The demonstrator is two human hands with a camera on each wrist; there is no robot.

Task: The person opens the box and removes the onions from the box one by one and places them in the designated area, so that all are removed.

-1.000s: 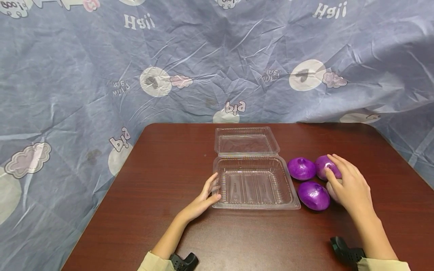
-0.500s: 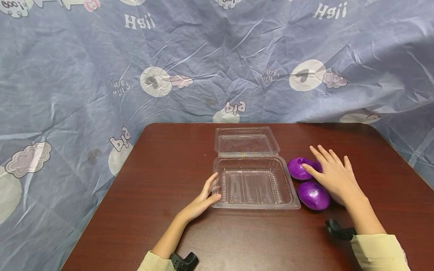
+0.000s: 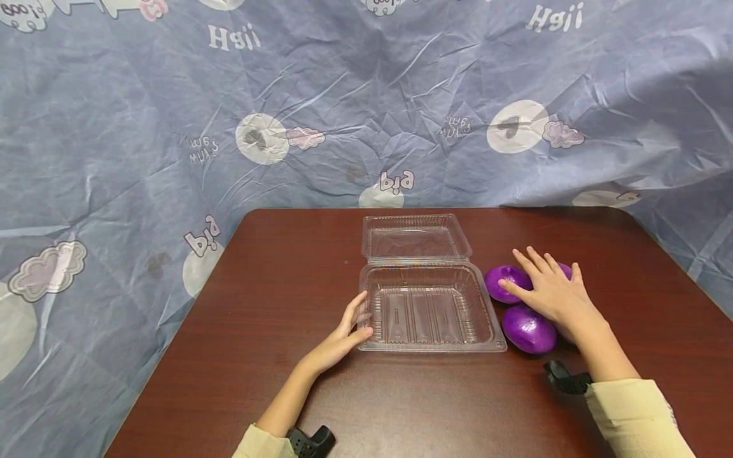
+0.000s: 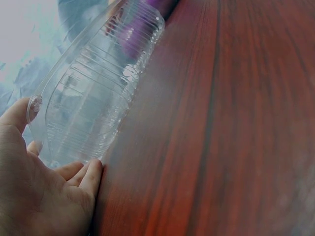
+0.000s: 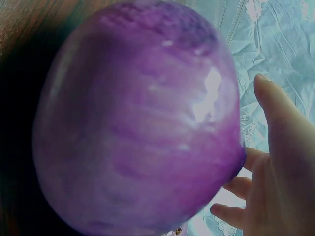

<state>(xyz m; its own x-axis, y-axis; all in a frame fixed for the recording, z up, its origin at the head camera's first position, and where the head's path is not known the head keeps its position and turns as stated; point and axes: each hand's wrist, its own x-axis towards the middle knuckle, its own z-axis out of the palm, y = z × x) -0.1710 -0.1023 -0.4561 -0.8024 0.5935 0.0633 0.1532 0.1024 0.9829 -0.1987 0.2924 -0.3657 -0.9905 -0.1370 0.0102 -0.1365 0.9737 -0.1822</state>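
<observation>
A clear plastic clamshell container [image 3: 426, 318] lies unfolded on the table, its lid [image 3: 415, 238] laid back behind the base. My left hand [image 3: 340, 340] grips the base's left edge; in the left wrist view the thumb sits over the rim and the other fingers lie low against the side. Purple onions stand right of the container: a left one [image 3: 501, 280], a front one [image 3: 529, 329] and another mostly covered by my right hand [image 3: 552, 294]. That hand hovers over them with fingers spread, holding nothing. One onion [image 5: 142, 123] fills the right wrist view.
The dark red-brown wooden table [image 3: 275, 286] extends on both sides of the container and in front of it. A blue printed cloth [image 3: 355, 114] hangs behind the table. Each wrist wears a black camera mount [image 3: 312, 442].
My right hand has left its place by the rear right onion and moved left over the group, its fingers spreading. It then shifted slightly further left. My left hand stays on the container.
</observation>
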